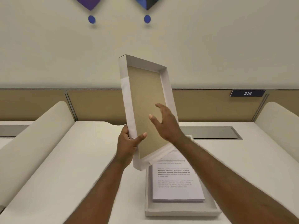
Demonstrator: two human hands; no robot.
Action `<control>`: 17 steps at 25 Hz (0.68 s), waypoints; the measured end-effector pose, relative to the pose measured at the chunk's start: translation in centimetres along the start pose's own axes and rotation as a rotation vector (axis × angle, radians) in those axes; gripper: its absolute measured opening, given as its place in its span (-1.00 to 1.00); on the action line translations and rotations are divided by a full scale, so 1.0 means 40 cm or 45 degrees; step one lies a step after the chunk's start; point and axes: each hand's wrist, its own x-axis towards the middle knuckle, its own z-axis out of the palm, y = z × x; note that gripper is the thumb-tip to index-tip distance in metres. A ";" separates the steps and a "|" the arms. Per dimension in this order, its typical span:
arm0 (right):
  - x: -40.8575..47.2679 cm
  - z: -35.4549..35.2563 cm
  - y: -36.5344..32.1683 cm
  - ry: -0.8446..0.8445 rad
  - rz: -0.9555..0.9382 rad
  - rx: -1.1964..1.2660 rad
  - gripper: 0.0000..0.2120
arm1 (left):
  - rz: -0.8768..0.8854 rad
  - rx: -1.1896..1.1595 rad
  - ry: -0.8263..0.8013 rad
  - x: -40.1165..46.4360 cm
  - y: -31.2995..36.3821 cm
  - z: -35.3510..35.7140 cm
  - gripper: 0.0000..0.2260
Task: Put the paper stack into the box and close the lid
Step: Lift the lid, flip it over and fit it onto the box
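Observation:
A white box lid (145, 97) with a brown inner face is held up on end above the desk, its hollow side toward me. My left hand (127, 143) grips the lid's lower left rim, thumb on the inside. My right hand (165, 122) hovers in front of the lid's inner face with fingers spread; I cannot tell if it touches. Below, a printed paper stack (176, 181) lies inside the shallow white box (182, 210) on the desk. The lid's lower corner hides the top of the stack.
The cream desk (80, 159) has curved side dividers at left (37, 135) and right (278, 120). A grey cable tray (213, 131) runs behind the box. A tan partition with a "214" sign (247, 93) stands at the back.

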 end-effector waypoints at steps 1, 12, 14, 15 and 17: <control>-0.014 -0.002 -0.017 -0.043 0.010 -0.003 -0.42 | 0.034 0.066 0.063 -0.010 -0.002 0.044 -0.56; -0.098 -0.109 -0.030 0.435 0.189 0.239 -0.61 | 0.317 0.725 -0.041 -0.134 -0.099 0.324 -0.61; -0.100 -0.145 0.008 0.457 0.169 0.247 -0.67 | 0.409 0.863 -0.164 -0.139 -0.113 0.311 -0.18; -0.102 -0.163 0.028 0.443 0.155 0.259 -0.68 | 0.437 0.921 -0.219 -0.134 -0.136 0.295 -0.01; -0.109 -0.197 0.067 0.400 0.113 0.316 -0.70 | 0.401 0.922 -0.212 -0.133 -0.165 0.255 0.07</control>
